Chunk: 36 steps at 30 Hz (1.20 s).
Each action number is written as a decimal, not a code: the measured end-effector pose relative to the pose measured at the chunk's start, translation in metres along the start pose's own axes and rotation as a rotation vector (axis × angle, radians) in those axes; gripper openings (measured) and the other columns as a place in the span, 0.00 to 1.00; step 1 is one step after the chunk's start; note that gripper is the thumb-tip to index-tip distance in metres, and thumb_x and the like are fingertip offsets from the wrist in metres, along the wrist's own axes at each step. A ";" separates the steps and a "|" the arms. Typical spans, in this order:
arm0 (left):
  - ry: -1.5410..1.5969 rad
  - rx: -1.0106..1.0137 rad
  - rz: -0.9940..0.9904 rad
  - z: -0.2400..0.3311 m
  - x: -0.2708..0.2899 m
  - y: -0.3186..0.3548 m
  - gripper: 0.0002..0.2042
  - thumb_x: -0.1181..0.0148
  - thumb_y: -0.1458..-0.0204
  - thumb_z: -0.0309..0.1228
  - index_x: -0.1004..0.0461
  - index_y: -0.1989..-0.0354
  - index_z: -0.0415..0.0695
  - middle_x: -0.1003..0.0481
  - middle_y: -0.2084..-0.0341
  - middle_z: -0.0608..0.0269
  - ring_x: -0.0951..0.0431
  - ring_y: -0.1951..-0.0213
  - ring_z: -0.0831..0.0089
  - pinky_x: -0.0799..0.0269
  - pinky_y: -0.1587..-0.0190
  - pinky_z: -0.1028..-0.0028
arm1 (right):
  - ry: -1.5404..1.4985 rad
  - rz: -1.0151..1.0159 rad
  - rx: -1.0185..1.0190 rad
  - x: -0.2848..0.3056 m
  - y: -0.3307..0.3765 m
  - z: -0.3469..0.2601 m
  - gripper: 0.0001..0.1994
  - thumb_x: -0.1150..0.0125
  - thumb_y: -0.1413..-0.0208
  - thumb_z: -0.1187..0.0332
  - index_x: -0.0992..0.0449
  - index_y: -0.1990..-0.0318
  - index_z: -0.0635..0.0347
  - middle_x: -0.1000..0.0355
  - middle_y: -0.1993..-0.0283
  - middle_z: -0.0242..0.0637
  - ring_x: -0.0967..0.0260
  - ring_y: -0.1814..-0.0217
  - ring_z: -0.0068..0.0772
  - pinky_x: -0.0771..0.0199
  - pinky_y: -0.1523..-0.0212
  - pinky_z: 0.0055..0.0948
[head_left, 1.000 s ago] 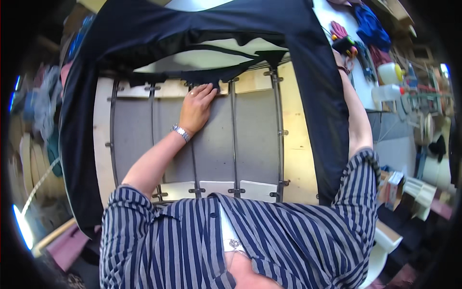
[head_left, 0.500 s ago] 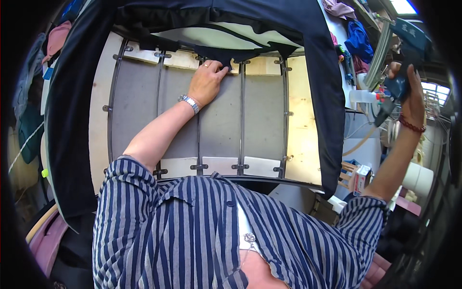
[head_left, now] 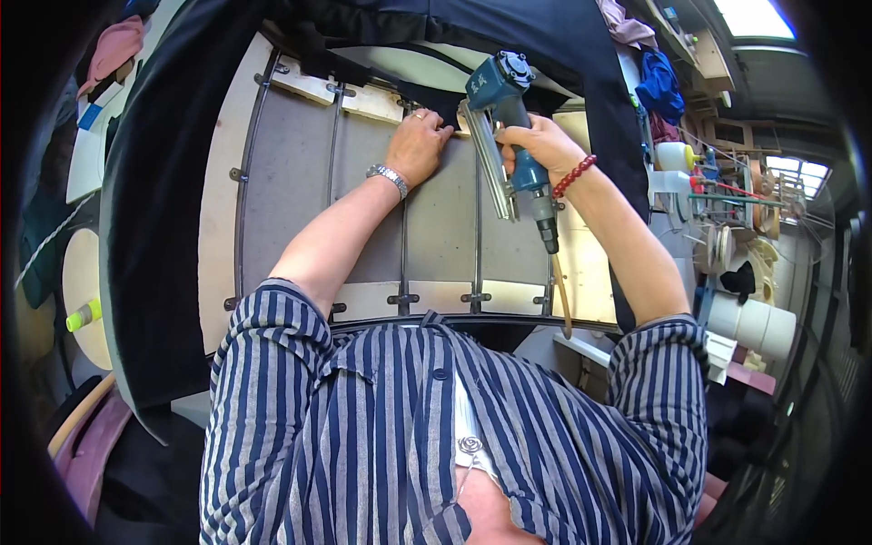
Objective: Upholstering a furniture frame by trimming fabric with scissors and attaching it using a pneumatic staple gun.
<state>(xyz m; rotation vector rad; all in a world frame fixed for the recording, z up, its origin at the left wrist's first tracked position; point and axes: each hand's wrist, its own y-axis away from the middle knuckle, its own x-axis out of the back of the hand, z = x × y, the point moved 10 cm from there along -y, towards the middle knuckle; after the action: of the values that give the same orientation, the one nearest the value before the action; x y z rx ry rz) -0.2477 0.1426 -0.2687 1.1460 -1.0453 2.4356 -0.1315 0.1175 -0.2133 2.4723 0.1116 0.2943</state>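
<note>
A teal pneumatic staple gun [head_left: 499, 89] is gripped by my right hand [head_left: 549, 148], its silver magazine slanting over the far right of a large upholstery frame. From its handle end a tan air hose [head_left: 559, 291] hangs down. My left hand [head_left: 419, 148] lies at the far rail with its fingers curled onto the edge of the black fabric [head_left: 432, 94]; the fingertips are partly hidden. Light wooden blocks [head_left: 372, 102] line that rail. Dark metal rods [head_left: 406, 232] run from the far side to the near side across a grey panel [head_left: 363, 213].
Black fabric [head_left: 150, 272] drapes down both sides of the frame. At the right stand spools and white rolls [head_left: 752, 320], with a blue cloth [head_left: 658, 86] farther back. A pink curved piece [head_left: 86, 454] lies at the lower left.
My right hand has brought the staple gun from the far right in over the frame, near my left hand. My left hand stays at the fabric edge; the view has shifted slightly.
</note>
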 end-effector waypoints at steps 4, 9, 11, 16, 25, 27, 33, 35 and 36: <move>0.039 0.044 0.018 -0.010 0.004 0.003 0.07 0.46 0.52 0.26 0.21 0.69 0.44 0.28 0.69 0.60 0.30 0.59 0.64 0.32 0.56 0.68 | 0.052 -0.027 -0.025 -0.016 -0.008 0.003 0.06 0.42 0.50 0.72 0.33 0.67 0.60 0.33 0.79 0.33 0.33 0.81 0.25 0.31 0.76 0.24; 0.047 0.037 0.012 -0.009 0.005 0.003 0.06 0.46 0.53 0.27 0.21 0.74 0.44 0.27 0.70 0.60 0.29 0.60 0.64 0.31 0.56 0.67 | 0.044 -0.046 -0.068 -0.022 -0.012 0.017 0.05 0.43 0.51 0.73 0.33 0.68 0.59 0.33 0.80 0.33 0.33 0.81 0.26 0.31 0.76 0.24; 0.042 0.033 0.008 -0.009 0.005 0.002 0.07 0.47 0.56 0.25 0.21 0.72 0.44 0.27 0.70 0.61 0.29 0.60 0.64 0.31 0.57 0.67 | 0.029 -0.032 -0.079 -0.021 -0.012 0.020 0.05 0.43 0.51 0.73 0.33 0.69 0.59 0.33 0.79 0.33 0.33 0.81 0.26 0.31 0.76 0.25; 0.053 0.016 0.016 -0.008 0.006 0.002 0.09 0.48 0.59 0.23 0.21 0.71 0.42 0.27 0.71 0.60 0.29 0.61 0.63 0.30 0.57 0.68 | -0.020 -0.035 -0.083 -0.021 -0.012 0.024 0.05 0.43 0.52 0.73 0.33 0.69 0.59 0.33 0.79 0.33 0.33 0.80 0.26 0.31 0.76 0.25; 0.076 0.047 -0.036 -0.012 -0.001 0.003 0.09 0.46 0.62 0.21 0.21 0.72 0.41 0.24 0.64 0.59 0.28 0.54 0.61 0.32 0.50 0.68 | 0.077 -0.028 -0.081 -0.018 -0.019 0.027 0.06 0.42 0.54 0.73 0.32 0.71 0.62 0.32 0.81 0.35 0.33 0.83 0.28 0.31 0.80 0.28; 0.081 0.064 -0.056 -0.014 -0.003 0.002 0.09 0.46 0.61 0.22 0.21 0.71 0.41 0.24 0.64 0.58 0.28 0.53 0.61 0.32 0.49 0.68 | 0.120 -0.045 -0.075 -0.018 -0.020 0.024 0.06 0.43 0.54 0.73 0.32 0.70 0.63 0.32 0.81 0.35 0.33 0.83 0.28 0.31 0.80 0.28; 0.057 0.051 -0.029 -0.012 0.004 0.000 0.10 0.47 0.61 0.21 0.21 0.70 0.40 0.24 0.64 0.56 0.27 0.54 0.60 0.31 0.48 0.67 | 0.212 -0.042 -0.055 -0.015 -0.023 0.024 0.04 0.43 0.55 0.72 0.31 0.73 0.63 0.32 0.81 0.34 0.33 0.83 0.28 0.31 0.80 0.28; 0.074 0.057 -0.029 -0.011 0.005 0.002 0.10 0.47 0.61 0.21 0.21 0.70 0.40 0.24 0.64 0.55 0.27 0.54 0.60 0.31 0.49 0.67 | 0.224 -0.043 -0.060 -0.012 -0.023 0.022 0.05 0.43 0.56 0.71 0.31 0.76 0.62 0.32 0.82 0.34 0.33 0.82 0.27 0.32 0.80 0.28; 0.093 0.069 -0.030 -0.012 0.004 0.003 0.11 0.48 0.61 0.20 0.21 0.69 0.41 0.24 0.64 0.55 0.27 0.55 0.60 0.31 0.49 0.67 | 0.257 -0.071 -0.074 -0.013 -0.024 0.022 0.05 0.43 0.57 0.71 0.31 0.76 0.62 0.32 0.82 0.34 0.32 0.82 0.27 0.32 0.80 0.28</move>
<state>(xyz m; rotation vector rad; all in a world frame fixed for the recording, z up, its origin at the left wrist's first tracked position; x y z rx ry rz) -0.2588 0.1487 -0.2719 1.0501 -0.9180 2.4929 -0.1388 0.1218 -0.2472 2.3414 0.2900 0.5745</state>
